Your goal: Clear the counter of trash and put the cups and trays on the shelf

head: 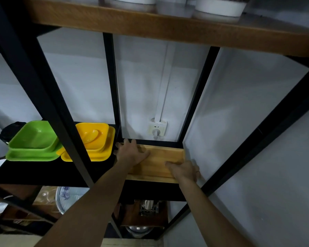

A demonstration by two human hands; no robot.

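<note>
A shallow wooden tray (pixel 161 160) lies flat on the black shelf board (pixel 43 172), in the narrow bay between two black uprights. My left hand (pixel 130 153) holds its far left corner, thumb inside the tray and fingers round the outside. At the tray's near right corner my right hand (pixel 185 171) grips the edge, thumb pointing left over the tray floor. Both forearms reach up from the bottom of the view. No cups and no trash are visible.
On the same shelf to the left stand a green bowl on a green tray (pixel 32 140) and a yellow bowl set (pixel 95 139). A wall socket (pixel 157 130) sits behind the tray. White pots (pixel 219 6) stand on the wooden shelf above. Below are a plate (pixel 68 195) and metalware (pixel 146 205).
</note>
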